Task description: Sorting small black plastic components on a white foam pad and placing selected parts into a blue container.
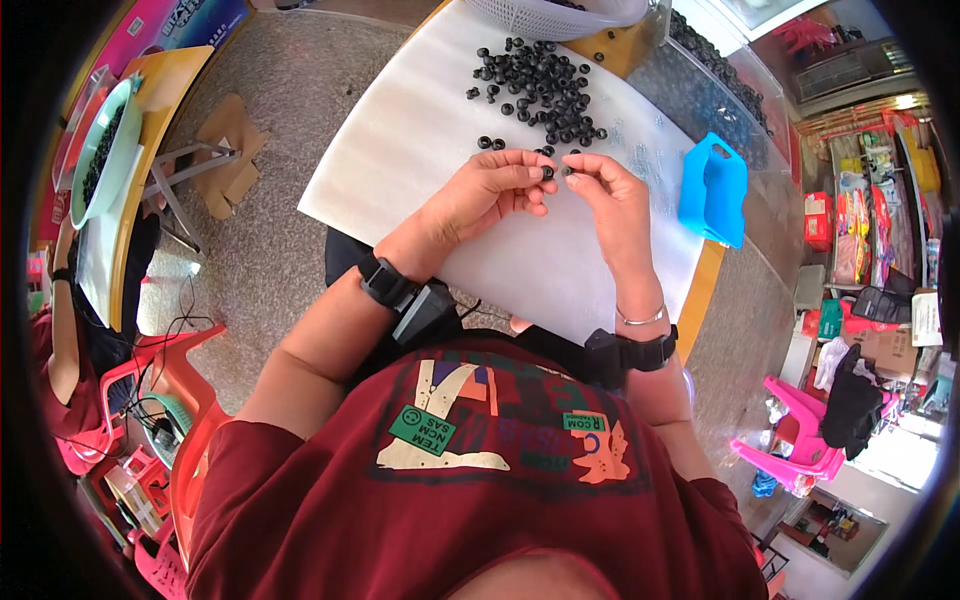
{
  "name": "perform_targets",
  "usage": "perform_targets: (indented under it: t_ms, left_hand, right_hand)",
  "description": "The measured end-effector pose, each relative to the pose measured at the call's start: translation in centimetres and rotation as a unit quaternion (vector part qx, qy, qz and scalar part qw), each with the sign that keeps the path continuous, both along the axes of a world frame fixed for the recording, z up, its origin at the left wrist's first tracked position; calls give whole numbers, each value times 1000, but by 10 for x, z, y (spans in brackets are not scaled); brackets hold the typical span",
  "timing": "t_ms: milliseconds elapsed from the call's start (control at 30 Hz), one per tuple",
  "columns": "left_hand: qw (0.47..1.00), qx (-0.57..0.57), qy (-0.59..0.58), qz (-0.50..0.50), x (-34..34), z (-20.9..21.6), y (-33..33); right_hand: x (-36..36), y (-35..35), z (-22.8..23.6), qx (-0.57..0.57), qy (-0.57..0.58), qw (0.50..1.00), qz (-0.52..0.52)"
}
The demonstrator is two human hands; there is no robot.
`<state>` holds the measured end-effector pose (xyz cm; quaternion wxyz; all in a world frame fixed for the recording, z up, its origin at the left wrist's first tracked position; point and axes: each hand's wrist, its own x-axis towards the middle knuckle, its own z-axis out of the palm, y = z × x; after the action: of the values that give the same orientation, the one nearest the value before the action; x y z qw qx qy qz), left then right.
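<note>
Between the thumb and forefinger of my left hand (490, 192) is a small round black part (547, 173) with a hole in its face. My right hand (610, 195) pinches another small dark piece (569, 171) close beside it; its exact kind is too small to tell. Both hands hover over a white sheet (400, 150) on the table, fingertips a short gap apart. Just beyond them lies a loose pile of similar black round parts (545, 85), a few strayed toward my fingers.
A white basket (560, 22) stands at the table's far edge. Right of the sheet is a blue open container (712, 192), near a clear bin (700, 80) of black parts. At left, a person sits by another table with a pale green basin (105, 150). A pink chair (800, 435) stands right.
</note>
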<state>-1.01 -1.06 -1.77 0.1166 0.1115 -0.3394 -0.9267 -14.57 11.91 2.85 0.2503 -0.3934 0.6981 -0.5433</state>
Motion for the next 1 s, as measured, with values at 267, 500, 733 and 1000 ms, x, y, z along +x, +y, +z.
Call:
perform_targets:
  t_ms: [267,500,733,1000]
  left_hand:
    - [999,-33,-9,2,-1,0,4]
    - [999,-34,-5,0,-3,-1,4]
    - [999,-33,-9,-1,-1,3,5]
    - [999,-35,-12,5,-1,1,5]
  right_hand:
    - [21,7,-3,-35,197,979,-42]
    - [27,10,0,-51,110,991,-50]
    - [25,10,-2,-33,124,991,-47]
    - [28,10,-2,-47,95,993,-42]
